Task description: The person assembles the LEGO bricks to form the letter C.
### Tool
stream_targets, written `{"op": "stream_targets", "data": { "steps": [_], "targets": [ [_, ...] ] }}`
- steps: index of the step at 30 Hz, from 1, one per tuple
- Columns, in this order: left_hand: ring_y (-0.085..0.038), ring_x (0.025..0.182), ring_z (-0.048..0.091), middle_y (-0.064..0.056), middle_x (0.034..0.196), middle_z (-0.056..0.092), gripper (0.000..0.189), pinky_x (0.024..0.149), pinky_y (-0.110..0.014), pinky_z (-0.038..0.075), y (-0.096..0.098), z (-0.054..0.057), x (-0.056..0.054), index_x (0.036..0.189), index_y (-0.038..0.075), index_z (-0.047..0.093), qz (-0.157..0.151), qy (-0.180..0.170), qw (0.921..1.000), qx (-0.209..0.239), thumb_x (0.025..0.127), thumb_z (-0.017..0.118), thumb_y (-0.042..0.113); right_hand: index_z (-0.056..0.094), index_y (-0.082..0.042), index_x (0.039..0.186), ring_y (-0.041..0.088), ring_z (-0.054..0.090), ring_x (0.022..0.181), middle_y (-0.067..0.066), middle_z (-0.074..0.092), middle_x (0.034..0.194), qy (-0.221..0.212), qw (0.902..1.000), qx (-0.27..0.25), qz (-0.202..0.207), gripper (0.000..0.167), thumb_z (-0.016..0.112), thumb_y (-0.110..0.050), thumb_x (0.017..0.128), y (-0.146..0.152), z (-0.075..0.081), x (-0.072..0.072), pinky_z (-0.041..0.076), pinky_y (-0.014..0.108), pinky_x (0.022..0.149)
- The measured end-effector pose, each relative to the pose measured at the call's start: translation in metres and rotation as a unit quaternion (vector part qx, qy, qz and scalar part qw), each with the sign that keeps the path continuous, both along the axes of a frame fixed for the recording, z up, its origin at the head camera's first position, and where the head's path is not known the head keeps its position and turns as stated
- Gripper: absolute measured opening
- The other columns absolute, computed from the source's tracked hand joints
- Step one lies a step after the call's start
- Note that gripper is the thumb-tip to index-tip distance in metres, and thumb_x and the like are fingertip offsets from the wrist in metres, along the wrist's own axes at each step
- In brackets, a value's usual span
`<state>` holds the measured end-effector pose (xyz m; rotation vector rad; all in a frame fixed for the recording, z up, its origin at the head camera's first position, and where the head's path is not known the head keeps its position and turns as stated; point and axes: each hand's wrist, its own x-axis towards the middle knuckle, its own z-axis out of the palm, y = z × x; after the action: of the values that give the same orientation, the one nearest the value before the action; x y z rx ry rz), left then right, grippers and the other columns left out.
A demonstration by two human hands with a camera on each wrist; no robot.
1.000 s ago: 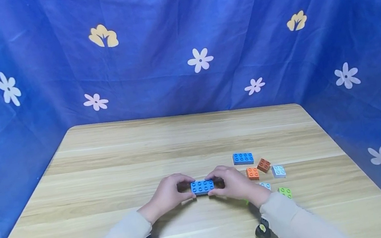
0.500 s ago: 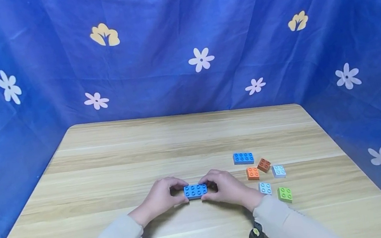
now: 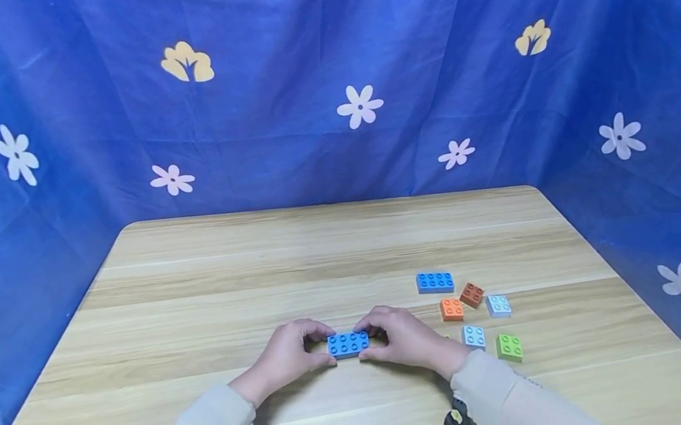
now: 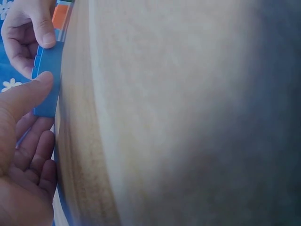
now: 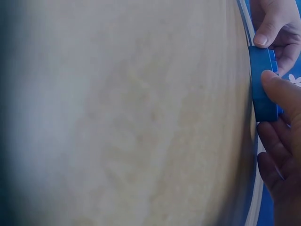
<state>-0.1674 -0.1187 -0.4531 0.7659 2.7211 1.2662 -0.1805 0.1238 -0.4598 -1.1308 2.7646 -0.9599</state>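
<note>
One blue brick [image 3: 349, 345] between both hands [image 3: 281, 355] [image 3: 410, 335], in their grip

The held blue brick [image 3: 349, 345] looks like smooth plastic with bumps on top. The table [image 3: 255, 263] is smooth, streaky wood. Behind the table hangs wrinkly cloth [image 3: 279, 81].

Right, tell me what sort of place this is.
Probably a small play or recording booth, though the room beyond is hidden. The signs: a wood-grain table, blue cloth printed with flowers rising behind it and at both sides, and colourful studded toy bricks.
</note>
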Motion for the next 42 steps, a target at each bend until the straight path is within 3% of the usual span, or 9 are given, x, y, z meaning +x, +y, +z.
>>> {"op": "stream_targets", "data": {
  "steps": [9,16,28,38,42],
  "targets": [
    [-0.017,0.085,0.059,0.005,0.092,0.065,0.036,0.079,-0.035,0.051,-0.001,-0.003,-0.002,0.1,0.008,0.07,-0.001,0.007,1.0,-0.006,0.068,0.086,0.017,0.066,-0.014,0.114,0.004,0.056,0.089,-0.009,0.061,0.099,-0.014,0.9998,0.01,-0.005,0.041,0.077,-0.034,0.08,0.0,0.002,0.0,0.048,0.021,0.082],
    [-0.015,0.084,0.058,0.007,0.091,0.064,0.035,0.078,-0.033,0.05,-0.002,-0.005,-0.002,0.099,0.009,0.07,-0.002,0.01,0.9999,-0.008,0.068,0.086,0.017,0.063,-0.011,0.119,0.008,0.058,0.092,-0.003,0.063,0.104,-0.037,0.9992,0.007,-0.013,0.046,0.076,-0.034,0.081,0.009,0.015,-0.001,0.048,0.023,0.084],
    [-0.014,0.085,0.058,0.007,0.093,0.064,0.036,0.078,-0.032,0.05,-0.001,-0.003,-0.001,0.1,0.009,0.07,0.001,0.01,0.9999,-0.013,0.069,0.086,0.018,0.062,-0.012,0.12,0.011,0.058,0.096,0.001,0.063,0.111,-0.011,0.999,-0.002,-0.042,0.045,0.078,-0.027,0.08,0.043,0.032,-0.003,0.05,0.037,0.086],
    [-0.012,0.085,0.058,0.008,0.094,0.065,0.037,0.079,-0.031,0.05,-0.001,-0.006,-0.002,0.101,0.01,0.07,0.005,0.012,0.9998,-0.015,0.068,0.086,0.018,0.06,-0.019,0.123,0.009,0.056,0.103,-0.008,0.061,0.113,-0.01,0.9975,0.037,-0.06,0.052,0.069,-0.05,0.082,0.078,0.029,0.002,0.047,0.037,0.09],
    [-0.011,0.085,0.058,0.009,0.094,0.064,0.037,0.079,-0.031,0.05,-0.001,-0.007,-0.002,0.101,0.011,0.07,0.007,0.011,0.9998,-0.016,0.068,0.086,0.018,0.06,-0.019,0.123,0.011,0.057,0.106,-0.009,0.061,0.116,-0.017,0.9973,0.041,-0.059,0.055,0.071,-0.052,0.08,0.09,0.025,0.005,0.046,0.04,0.093]
  ]
}}
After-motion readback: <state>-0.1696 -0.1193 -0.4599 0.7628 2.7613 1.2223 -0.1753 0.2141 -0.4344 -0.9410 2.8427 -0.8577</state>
